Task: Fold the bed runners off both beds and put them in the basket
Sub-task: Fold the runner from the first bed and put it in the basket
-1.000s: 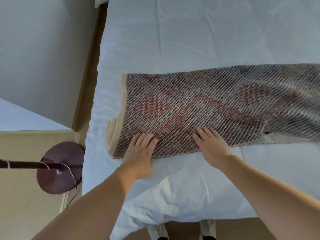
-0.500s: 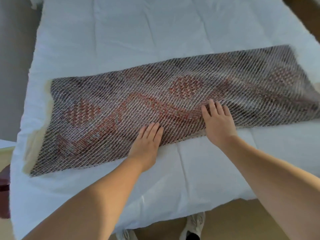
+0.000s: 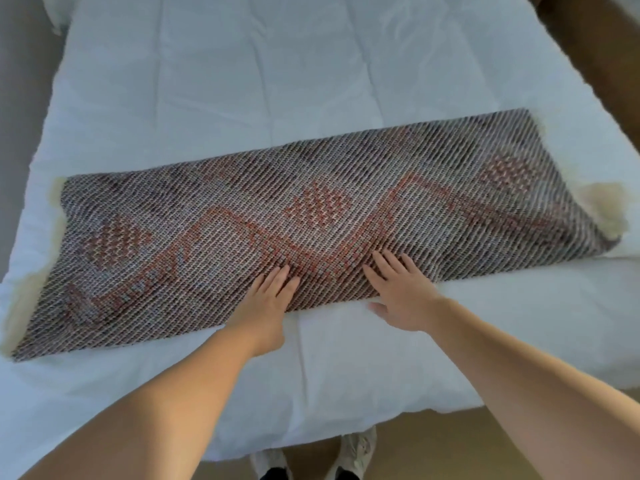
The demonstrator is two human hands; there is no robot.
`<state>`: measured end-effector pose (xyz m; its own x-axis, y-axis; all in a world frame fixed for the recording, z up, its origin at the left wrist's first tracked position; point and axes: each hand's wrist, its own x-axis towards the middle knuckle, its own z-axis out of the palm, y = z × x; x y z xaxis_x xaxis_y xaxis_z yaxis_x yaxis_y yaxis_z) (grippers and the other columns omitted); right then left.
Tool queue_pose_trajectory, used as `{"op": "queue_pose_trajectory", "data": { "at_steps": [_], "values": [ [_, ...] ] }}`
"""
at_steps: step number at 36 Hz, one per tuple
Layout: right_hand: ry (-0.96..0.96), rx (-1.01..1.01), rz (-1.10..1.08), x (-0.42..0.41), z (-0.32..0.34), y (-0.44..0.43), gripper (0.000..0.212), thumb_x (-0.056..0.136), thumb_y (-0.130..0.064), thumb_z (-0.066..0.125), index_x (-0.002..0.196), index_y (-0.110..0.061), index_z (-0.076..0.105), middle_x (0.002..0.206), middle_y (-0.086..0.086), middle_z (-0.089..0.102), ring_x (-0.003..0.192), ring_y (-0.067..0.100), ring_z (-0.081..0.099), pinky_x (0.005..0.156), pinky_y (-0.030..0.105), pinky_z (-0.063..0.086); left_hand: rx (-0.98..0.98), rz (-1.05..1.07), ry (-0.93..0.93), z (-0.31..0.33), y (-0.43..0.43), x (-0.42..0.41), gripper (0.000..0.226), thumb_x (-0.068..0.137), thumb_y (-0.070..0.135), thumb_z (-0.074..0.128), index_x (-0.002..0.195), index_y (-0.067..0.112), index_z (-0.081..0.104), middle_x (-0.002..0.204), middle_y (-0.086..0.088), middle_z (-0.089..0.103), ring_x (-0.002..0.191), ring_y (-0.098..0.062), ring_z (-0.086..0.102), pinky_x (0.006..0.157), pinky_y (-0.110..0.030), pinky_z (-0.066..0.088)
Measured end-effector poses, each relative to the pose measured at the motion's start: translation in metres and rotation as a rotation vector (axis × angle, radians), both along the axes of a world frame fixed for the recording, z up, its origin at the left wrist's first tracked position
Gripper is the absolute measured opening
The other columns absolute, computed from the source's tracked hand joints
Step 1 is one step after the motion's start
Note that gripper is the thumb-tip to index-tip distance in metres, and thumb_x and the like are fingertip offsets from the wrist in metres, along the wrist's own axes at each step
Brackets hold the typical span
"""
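white bed (image 3: 311, 81) on tan floor (image 3: 433, 445), grey wall (image 3: 20, 81) left, perhaps dark wood (image 3: 595, 46) right.

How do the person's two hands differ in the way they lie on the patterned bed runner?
The left hand holds its fingers close together; the right hand spreads its fingers a little. The right hand's thumb sticks out onto the white sheet; the left hand's thumb does not show plainly. Both lie flat, fingers straight, on the bed runner's near edge.

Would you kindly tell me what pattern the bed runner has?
The runner has a grey-white diagonal weave with red diamonds and lines; head view.
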<state>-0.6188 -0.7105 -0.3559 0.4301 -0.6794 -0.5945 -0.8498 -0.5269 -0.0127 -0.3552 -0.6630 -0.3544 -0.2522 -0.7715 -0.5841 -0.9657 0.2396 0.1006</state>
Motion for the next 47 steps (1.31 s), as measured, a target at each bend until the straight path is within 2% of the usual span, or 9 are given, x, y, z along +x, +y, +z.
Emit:
{"op": "queue_pose_trajectory", "data": {
  "at_steps": [2,8,17,25,32,36,40,43,47],
  "values": [
    [-0.04,0.02,-0.039,-0.002,0.001,-0.009,0.068,0.098,-0.057,0.009,0.154,-0.021,-0.007,0.16,0.009,-0.017,0.147,0.027,-0.016,0.12,0.045,-0.006,-0.016,-0.004,0.057,0.004,-0.009,-0.003,0.076,0.091,0.02,0.038,0.151,0.02,-0.007,0.158,0.0,-0.02,0.144,-0.016,-0.021,0.119,-0.036,-0.008],
    [-0.055,-0.084,-0.147,-0.011,-0.011,-0.037,0.063,0.1,-0.048,0.005,0.154,-0.018,-0.008,0.16,0.01,-0.017,0.147,0.027,-0.016,0.12,0.046,-0.003,-0.177,0.01,0.148,-0.017,-0.043,-0.046,0.062,0.099,0.044,0.012,0.151,0.015,-0.005,0.159,-0.006,-0.016,0.145,-0.019,-0.018,0.118,-0.039,-0.009],
    [-0.022,-0.195,-0.258,-0.066,-0.031,-0.057,0.07,0.097,-0.055,0.005,0.153,-0.015,-0.01,0.16,0.01,-0.016,0.147,0.027,-0.016,0.12,0.047,-0.006,-0.212,-0.047,0.126,-0.038,-0.069,-0.129,0.066,0.098,0.049,0.01,0.149,0.015,-0.014,0.157,-0.008,-0.022,0.144,-0.024,-0.022,0.117,-0.047,-0.011],
    [-0.013,-0.216,-0.282,-0.186,-0.035,-0.1,0.076,0.093,-0.06,0.0,0.153,-0.014,-0.012,0.16,0.008,-0.017,0.148,0.024,-0.016,0.12,0.044,-0.005,-0.274,-0.053,0.128,-0.055,-0.094,-0.226,0.07,0.095,0.053,0.003,0.146,0.011,-0.019,0.159,-0.014,-0.012,0.146,-0.029,-0.014,0.117,-0.051,-0.007],
    [-0.058,-0.222,-0.235,-0.296,-0.039,-0.151,0.08,0.093,-0.062,0.003,0.152,-0.009,-0.012,0.161,0.008,-0.015,0.148,0.023,-0.014,0.12,0.042,-0.005,-0.299,0.031,0.191,-0.058,-0.119,-0.36,0.069,0.096,0.05,0.013,0.15,0.008,0.003,0.159,-0.017,0.002,0.147,-0.03,-0.003,0.116,-0.049,-0.006],
    [-0.057,-0.208,-0.161,-0.366,-0.047,-0.171,0.082,0.091,-0.061,-0.001,0.152,-0.007,-0.01,0.161,0.01,-0.013,0.148,0.024,-0.014,0.12,0.043,-0.006,-0.26,0.059,0.209,-0.059,-0.135,-0.442,0.066,0.095,0.05,0.006,0.145,0.014,-0.019,0.158,-0.013,-0.015,0.145,-0.028,-0.018,0.116,-0.05,-0.011],
    [-0.028,-0.165,-0.18,-0.425,-0.043,-0.182,0.081,0.087,-0.058,-0.009,0.15,-0.007,-0.014,0.158,0.01,-0.019,0.147,0.025,-0.017,0.118,0.041,-0.012,-0.257,0.074,0.23,-0.054,-0.146,-0.503,0.065,0.093,0.051,0.002,0.144,0.015,-0.019,0.154,-0.01,-0.022,0.145,-0.027,-0.018,0.115,-0.049,-0.015],
    [0.036,-0.131,-0.169,-0.459,-0.037,-0.191,0.073,0.096,-0.052,0.004,0.149,-0.006,-0.017,0.158,0.012,-0.023,0.146,0.026,-0.02,0.119,0.041,-0.011,-0.222,0.026,0.245,-0.051,-0.151,-0.533,0.063,0.094,0.049,0.002,0.145,0.017,-0.018,0.155,-0.01,-0.023,0.144,-0.027,-0.021,0.115,-0.049,-0.016],
    [-0.007,-0.113,-0.121,-0.468,-0.024,-0.221,0.068,0.101,-0.045,0.012,0.151,-0.008,-0.014,0.159,0.014,-0.018,0.147,0.027,-0.016,0.12,0.039,-0.009,-0.192,-0.082,0.246,-0.043,-0.163,-0.557,0.06,0.096,0.044,0.009,0.151,0.022,0.0,0.159,-0.015,-0.011,0.145,-0.031,-0.016,0.115,-0.049,-0.014]
  ]
}}
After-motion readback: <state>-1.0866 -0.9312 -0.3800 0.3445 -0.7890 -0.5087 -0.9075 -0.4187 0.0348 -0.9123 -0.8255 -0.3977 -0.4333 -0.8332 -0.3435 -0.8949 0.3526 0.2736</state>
